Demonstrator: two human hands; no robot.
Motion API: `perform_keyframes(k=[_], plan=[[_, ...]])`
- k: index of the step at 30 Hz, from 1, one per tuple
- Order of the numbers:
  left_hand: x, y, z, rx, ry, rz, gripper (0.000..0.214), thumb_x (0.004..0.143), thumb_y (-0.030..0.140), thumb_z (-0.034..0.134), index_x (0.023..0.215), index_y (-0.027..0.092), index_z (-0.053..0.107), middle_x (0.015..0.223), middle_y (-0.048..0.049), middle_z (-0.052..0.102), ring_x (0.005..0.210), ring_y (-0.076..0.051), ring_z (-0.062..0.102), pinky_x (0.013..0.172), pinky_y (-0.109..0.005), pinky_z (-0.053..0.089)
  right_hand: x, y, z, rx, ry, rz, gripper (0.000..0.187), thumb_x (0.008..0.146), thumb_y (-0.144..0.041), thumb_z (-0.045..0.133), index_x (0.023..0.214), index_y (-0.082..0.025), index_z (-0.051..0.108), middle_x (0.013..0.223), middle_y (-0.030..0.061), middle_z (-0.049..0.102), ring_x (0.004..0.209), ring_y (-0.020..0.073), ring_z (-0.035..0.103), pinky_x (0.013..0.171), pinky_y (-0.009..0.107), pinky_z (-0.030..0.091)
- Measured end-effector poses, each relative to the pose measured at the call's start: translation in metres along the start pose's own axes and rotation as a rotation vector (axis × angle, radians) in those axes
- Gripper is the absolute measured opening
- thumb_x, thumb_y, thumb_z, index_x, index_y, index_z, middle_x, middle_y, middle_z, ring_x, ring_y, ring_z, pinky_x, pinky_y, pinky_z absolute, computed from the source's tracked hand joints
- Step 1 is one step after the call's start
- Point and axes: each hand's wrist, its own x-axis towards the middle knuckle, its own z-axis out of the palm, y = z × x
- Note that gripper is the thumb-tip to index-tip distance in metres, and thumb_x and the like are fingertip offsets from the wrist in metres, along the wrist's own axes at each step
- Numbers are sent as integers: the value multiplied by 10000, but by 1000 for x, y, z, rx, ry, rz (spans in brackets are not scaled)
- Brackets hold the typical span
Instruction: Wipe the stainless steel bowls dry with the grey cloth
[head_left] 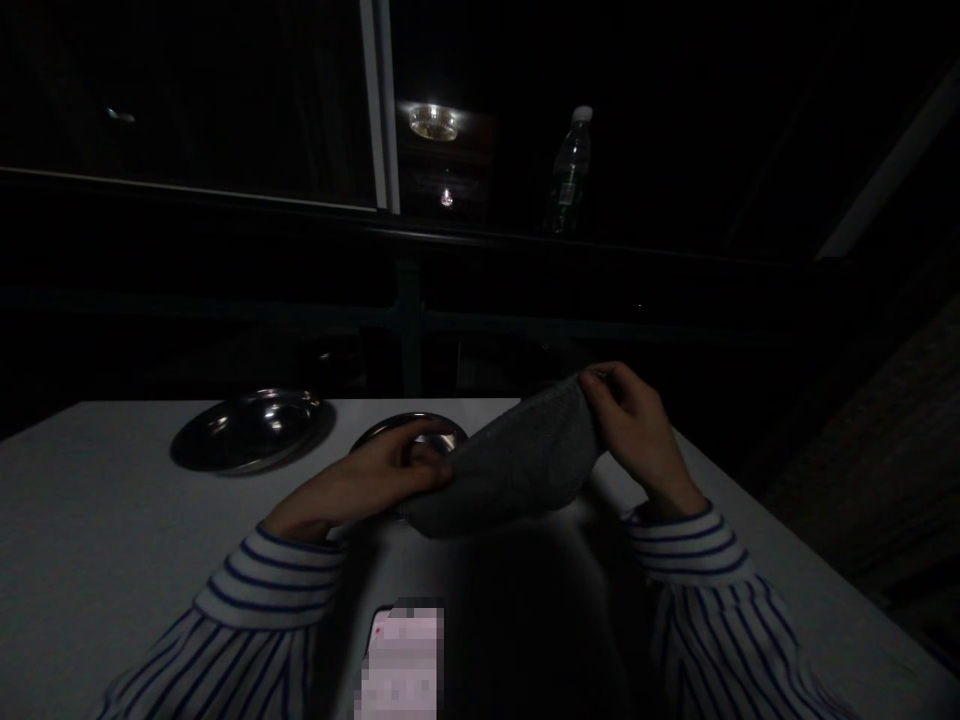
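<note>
A grey knitted cloth [517, 460] is stretched between both hands just above a pale table [90, 540]. My left hand [375, 480] pinches its lower left edge, fingers closed over the fabric. My right hand [637, 430] grips its upper right corner between thumb and fingers. Both arms wear blue-and-white striped sleeves. Behind the left hand and the cloth sits a small metal plate [409, 430], partly hidden.
A larger metal plate [251, 430] lies on the table to the far left. A phone [401, 665] lies near the front edge. A plastic water bottle [570, 170] stands on a dark ledge behind. The surroundings are very dark.
</note>
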Motion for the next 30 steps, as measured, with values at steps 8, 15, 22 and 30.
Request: perform_keyframes(k=[8, 15, 22, 30], plan=[[15, -7, 27, 17, -51, 104, 344, 761, 468, 472, 800, 169, 637, 754, -18, 613, 698, -154, 560, 586, -233, 399, -11, -26, 4, -49, -28, -239, 180, 822, -303, 507, 930, -218, 624, 911, 1, 658, 880, 145, 599, 757, 253, 460], [21, -8, 29, -9, 252, 77, 244, 747, 374, 497, 756, 164, 620, 753, -14, 628, 711, -168, 575, 611, -249, 410, -21, -41, 3, -243, -58, -573, 205, 822, -253, 523, 1009, -212, 595, 959, 13, 672, 855, 137, 628, 756, 241, 478], [21, -1, 20, -276, 390, 50, 274, 725, 355, 538, 906, 165, 616, 751, 0, 638, 691, -153, 576, 627, -246, 422, -32, -56, 4, 6, -759, -645, 337, 764, -300, 601, 1081, -208, 538, 899, -6, 665, 758, 92, 613, 658, 187, 452], [13, 2, 18, -522, 260, 56, 223, 678, 293, 613, 872, 186, 639, 696, 21, 645, 612, -120, 570, 614, -224, 423, -23, -32, 13, -219, -638, -320, 565, 773, -398, 558, 1272, -205, 377, 1237, 78, 510, 1104, 207, 488, 896, 358, 404]])
